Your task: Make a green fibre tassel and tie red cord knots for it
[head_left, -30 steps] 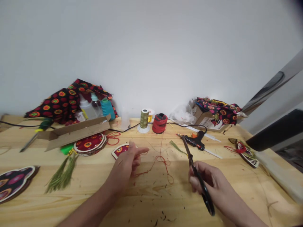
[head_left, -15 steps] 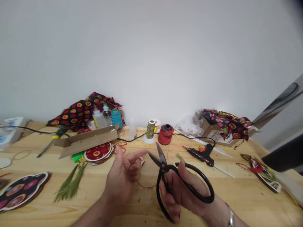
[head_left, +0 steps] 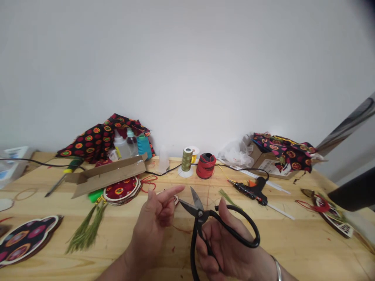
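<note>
My right hand (head_left: pixel 222 246) grips black-handled scissors (head_left: pixel 200 214), its fingers and thumb around the loops. The blades are parted and point up and left. Close to their tips is my left hand (head_left: pixel 155 218), index finger stretched out and the other fingers curled in. What those curled fingers hold, if anything, is hidden. A thin red thread (head_left: pixel 183 230) runs from beside them toward the scissors. Partly behind the left hand is a small wooden piece (head_left: pixel 176 200). Beyond the scissors lies a green tassel strand (head_left: pixel 228 198).
An olive thread spool (head_left: pixel 186 160) and a red thread cone (head_left: pixel 206 167) stand near the wall. At the right are a glue gun (head_left: pixel 253 190) and a fabric-topped box (head_left: pixel 272 164). A cardboard tray (head_left: pixel 108 175), round patterned pieces (head_left: pixel 121 190) and a green tassel (head_left: pixel 86 230) lie left.
The scissors have moved slightly down and left in the view, still in my right hand with blades parted. My left hand's index finger remains stretched out.
</note>
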`<state>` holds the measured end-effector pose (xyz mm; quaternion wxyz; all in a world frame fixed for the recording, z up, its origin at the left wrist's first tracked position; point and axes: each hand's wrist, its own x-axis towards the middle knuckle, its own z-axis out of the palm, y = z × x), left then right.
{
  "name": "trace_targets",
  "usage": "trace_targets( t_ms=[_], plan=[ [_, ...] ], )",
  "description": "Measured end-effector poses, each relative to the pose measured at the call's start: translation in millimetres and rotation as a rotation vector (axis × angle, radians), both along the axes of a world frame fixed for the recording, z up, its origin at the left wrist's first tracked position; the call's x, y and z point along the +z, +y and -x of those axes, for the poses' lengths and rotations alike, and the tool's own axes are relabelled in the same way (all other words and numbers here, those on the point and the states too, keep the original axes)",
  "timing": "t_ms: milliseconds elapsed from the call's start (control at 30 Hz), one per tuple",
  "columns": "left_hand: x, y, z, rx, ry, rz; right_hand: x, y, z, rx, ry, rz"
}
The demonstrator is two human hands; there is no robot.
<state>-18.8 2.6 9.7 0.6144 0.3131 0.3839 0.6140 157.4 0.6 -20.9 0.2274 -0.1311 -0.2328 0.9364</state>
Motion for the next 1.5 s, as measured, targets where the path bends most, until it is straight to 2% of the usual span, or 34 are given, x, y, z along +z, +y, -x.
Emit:
trace_targets(
  t_ms=[200,433,633,733,1000,1233,1500],
  plan=[
    [-2.5,-3,-1,0.017,0.154,-0.083,-4.4,-1,5,0.015,-0.002,0.024],
    [-12.6,-6,-1,-0.083,0.261,-0.221,-2.8,0,6,-0.031,0.014,0.04],
    [-4.2,-1,-7,0.008,0.279,0.004,2.1,-7,10,-0.167,0.034,-0.13],
    [-2.2,0,-9,-0.005,0.364,0.039,1.4,-10,12,-0.205,0.044,-0.208],
    [2.4,0,-8,0.025,0.585,-0.013,-1.5,-10,13,-0.253,-0.013,-0.353],
    [4.8,0,-8,0.048,0.643,-0.115,-6.5,-11,7,-0.244,-0.126,-0.404],
    [2.2,-1,-7,0.099,0.689,-0.129,-5.1,-10,7,-0.225,-0.235,-0.443]
  ],
)
